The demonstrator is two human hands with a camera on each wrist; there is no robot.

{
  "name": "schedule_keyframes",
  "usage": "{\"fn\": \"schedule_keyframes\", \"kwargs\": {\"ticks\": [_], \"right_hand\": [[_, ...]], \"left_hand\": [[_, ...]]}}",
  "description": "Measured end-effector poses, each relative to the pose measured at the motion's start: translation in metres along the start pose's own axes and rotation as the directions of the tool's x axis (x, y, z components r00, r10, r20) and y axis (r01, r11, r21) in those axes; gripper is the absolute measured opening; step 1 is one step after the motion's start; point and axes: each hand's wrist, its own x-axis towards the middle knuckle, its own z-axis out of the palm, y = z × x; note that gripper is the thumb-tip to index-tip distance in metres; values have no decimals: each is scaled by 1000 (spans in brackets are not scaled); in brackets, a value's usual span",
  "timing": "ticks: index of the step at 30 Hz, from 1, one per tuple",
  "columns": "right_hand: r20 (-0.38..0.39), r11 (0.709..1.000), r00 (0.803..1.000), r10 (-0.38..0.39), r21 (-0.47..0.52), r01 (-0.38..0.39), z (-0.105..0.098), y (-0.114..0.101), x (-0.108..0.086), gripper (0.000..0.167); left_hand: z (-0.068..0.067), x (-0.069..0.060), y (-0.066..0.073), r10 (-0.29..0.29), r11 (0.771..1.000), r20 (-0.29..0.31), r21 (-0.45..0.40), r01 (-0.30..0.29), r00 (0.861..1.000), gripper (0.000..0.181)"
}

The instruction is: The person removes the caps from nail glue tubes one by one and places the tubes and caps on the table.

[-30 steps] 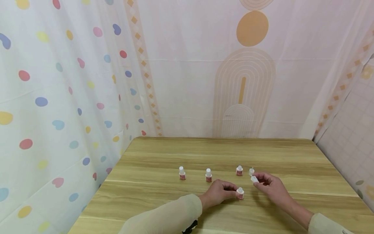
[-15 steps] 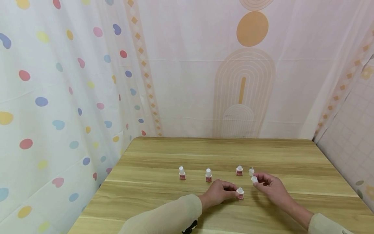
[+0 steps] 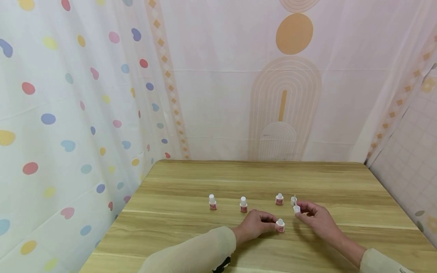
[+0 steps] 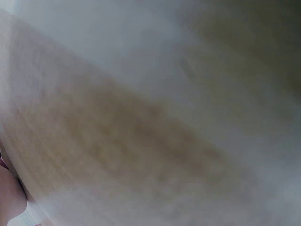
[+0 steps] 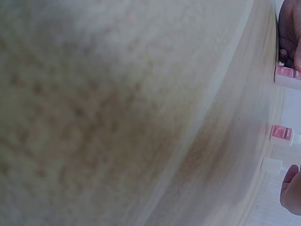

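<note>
In the head view my left hand (image 3: 256, 225) pinches a small white bottle (image 3: 280, 226) with a pinkish-red label, standing uncapped on the table. To its right, my right hand (image 3: 317, 220) holds a white brush cap (image 3: 297, 209) between thumb and fingers, a thin stem pointing up from it. Just behind stands another white cap (image 3: 294, 201), also stem upward. Left of that cap is a second uncapped bottle (image 3: 279, 199). The right wrist view shows the gripped bottle (image 5: 288, 77), the uncapped one (image 5: 282, 133) and the standing cap (image 5: 271, 165). The left wrist view is mostly blurred.
Two capped bottles stand left of the hands, one farther left (image 3: 212, 202) and one nearer (image 3: 243, 204). All rest on a wood-grain table (image 3: 191, 178). A patterned curtain (image 3: 218, 94) hangs behind its back edge, and a dotted one (image 3: 68, 113) along the left.
The cap in my right hand has turned from a slant to nearly upright, its stem now showing on top. Both hands have otherwise stayed in place.
</note>
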Motion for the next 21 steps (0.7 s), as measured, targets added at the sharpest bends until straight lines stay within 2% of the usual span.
{"fn": "schedule_keyframes", "kwargs": {"ticks": [7, 12, 21], "right_hand": [[-2, 1000, 1000, -8, -14, 8, 1, 3, 1, 18], [11, 1000, 1000, -16, -7, 16, 1, 4, -1, 20], [1, 999, 1000, -15, -50, 15, 0, 5, -1, 23]], "left_hand": [[0, 0, 0, -6, 1000, -3, -1, 6, 1000, 9], [1, 0, 0, -3, 1000, 0, -13, 3, 1000, 9], [0, 1, -1, 14, 1000, 3, -10, -14, 1000, 10]]}}
